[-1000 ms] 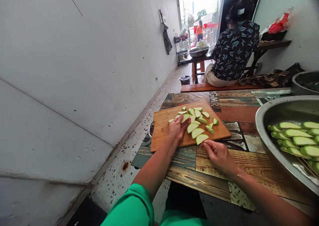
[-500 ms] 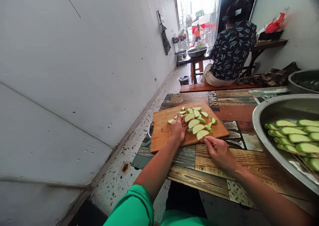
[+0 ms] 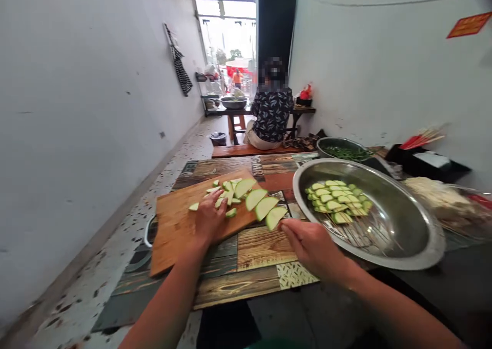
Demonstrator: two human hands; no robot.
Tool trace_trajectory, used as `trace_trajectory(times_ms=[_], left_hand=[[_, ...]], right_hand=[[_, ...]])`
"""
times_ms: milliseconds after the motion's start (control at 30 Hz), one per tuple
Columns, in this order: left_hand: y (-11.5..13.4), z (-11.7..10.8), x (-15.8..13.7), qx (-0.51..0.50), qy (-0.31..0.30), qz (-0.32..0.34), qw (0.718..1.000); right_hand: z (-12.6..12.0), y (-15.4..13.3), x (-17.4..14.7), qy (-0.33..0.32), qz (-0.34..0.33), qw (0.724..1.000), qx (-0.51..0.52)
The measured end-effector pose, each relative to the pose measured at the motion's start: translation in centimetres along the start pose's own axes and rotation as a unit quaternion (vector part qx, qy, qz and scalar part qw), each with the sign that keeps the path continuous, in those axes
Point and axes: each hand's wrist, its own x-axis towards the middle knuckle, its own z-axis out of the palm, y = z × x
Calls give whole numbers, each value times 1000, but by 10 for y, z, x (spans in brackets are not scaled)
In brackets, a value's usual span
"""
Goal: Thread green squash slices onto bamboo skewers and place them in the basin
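Observation:
My right hand (image 3: 313,246) is closed in a pinch at the near end of a skewer of green-rimmed zucchini slices (image 3: 266,207). Several half-round slices sit in a row on it, lifted over the right edge of the wooden cutting board (image 3: 175,226); the stick itself is mostly hidden. Over the board, my left hand (image 3: 209,216) has its fingers apart among loose zucchini pieces (image 3: 230,213), and I see nothing gripped in it. To the right, a steel basin (image 3: 407,200) holds finished-looking zucchini skewers (image 3: 342,200) lying side by side.
The patterned wooden table (image 3: 261,244) carries a bowl of green vegetables (image 3: 342,151) behind the basin. A pale bagged food (image 3: 442,200) and a black box with sticks (image 3: 423,157) stand at right. A person (image 3: 271,110) sits on a bench (image 3: 234,150) ahead, facing away.
My right hand has raised the zucchini skewer off the board and moved it rightward, toward the basin. My left hand stays over the loose pieces. The view has swung right.

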Motion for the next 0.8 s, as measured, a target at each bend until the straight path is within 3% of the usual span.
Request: trace_trajectory(times_ms=[100, 167, 267, 333, 433, 667, 733, 800], left_hand=[[-5, 5, -1, 63, -47, 62, 995], [-7, 7, -2, 92, -53, 79, 991], [-9, 8, -2, 108, -48, 92, 989], [-11, 8, -2, 116, -48, 100, 987], [-13, 8, -1, 123, -49, 108, 985], [-13, 8, -1, 109, -36, 111, 987], [-12, 6, -1, 103, -31, 107, 988], [-10, 4, 0, 103, -27, 97, 990]], right_hand=[[-57, 39, -10, 15, 118, 983, -143], [-83, 81, -12, -32, 187, 956, -225], [-101, 138, -12, -118, 259, 908, -306], [-101, 161, -13, -141, 271, 893, -329], [-94, 170, -15, -145, 267, 892, -333], [-74, 152, -16, -155, 251, 896, -332], [-82, 151, -20, -132, 256, 896, -337], [-102, 159, -27, -59, 274, 899, -337]])
